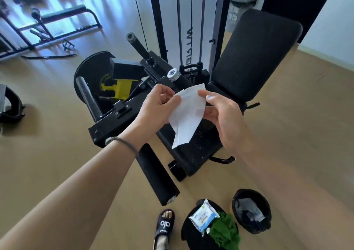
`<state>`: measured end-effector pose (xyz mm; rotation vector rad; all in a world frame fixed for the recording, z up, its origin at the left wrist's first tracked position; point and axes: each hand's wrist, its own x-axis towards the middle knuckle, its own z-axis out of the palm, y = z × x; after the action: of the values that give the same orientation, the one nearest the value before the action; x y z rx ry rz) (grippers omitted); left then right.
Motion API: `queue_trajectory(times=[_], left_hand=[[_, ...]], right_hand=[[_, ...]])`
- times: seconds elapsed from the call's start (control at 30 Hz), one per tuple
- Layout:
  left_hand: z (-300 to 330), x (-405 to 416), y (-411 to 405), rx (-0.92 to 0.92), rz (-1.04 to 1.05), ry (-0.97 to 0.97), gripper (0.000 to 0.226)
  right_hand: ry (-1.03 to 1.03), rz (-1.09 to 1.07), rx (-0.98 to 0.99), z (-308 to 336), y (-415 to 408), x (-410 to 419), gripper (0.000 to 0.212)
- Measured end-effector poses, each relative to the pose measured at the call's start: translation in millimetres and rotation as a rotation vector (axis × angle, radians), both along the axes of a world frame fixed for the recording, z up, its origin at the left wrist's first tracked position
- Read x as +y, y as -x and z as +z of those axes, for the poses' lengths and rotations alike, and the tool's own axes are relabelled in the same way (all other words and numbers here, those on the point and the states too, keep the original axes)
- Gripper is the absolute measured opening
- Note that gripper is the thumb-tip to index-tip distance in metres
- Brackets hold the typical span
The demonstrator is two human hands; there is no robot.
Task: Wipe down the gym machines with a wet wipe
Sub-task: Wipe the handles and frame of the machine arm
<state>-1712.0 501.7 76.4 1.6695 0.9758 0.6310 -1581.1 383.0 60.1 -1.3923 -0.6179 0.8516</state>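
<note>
Bright daylight, bluish glare on the floor (63, 4) upper left, soft shadows, wide-angle edge bending

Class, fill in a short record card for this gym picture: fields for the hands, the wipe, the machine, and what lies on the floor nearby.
left hand: pinches the wet wipe's upper left edge
right hand: holds the wipe's right side
wet wipe: white, partly unfolded, held above the seat pad
seat pad: black, not yet touched
floor nearby: wipe packet, green cloth, black bin
</note>
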Motion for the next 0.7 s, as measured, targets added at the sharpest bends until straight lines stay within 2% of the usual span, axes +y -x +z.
queue_trajectory(times=[0.1, 0.2, 0.37, 0.43, 0.53, 0.63, 0.7], left_hand=[[-1, 27, -5, -0.007, -0.038, -0.020, 0.013], [1, 53, -8, -0.039, -0.068, -0.147, 0.007], [11, 83, -21, -0.089, -0.102, -0.334, 0.013], [12, 89, -24, -0.059, -0.153, -0.383, 0.015], [10, 98, -22, -0.092, -0.183, -0.355, 0.015], [3, 106, -21, -0.118, -0.160, -0.282, 0.019], [-3, 110, -24, -0.144, -0.140, -0.211, 0.022]], right_hand=[[0.012, -0.091, -0.176, -2, 4, 22, 0.038], [0.056, -0.199, -0.373, -9, 14, 50, 0.046], [0.034, -0.395, -0.559, -29, 41, 108, 0.041], [0.062, -0.513, -0.567, -32, 46, 126, 0.037], [0.099, -0.663, -0.478, -26, 45, 145, 0.049], [0.224, -0.710, -0.383, -16, 38, 159, 0.067], [0.235, -0.668, -0.381, -13, 30, 162, 0.076]])
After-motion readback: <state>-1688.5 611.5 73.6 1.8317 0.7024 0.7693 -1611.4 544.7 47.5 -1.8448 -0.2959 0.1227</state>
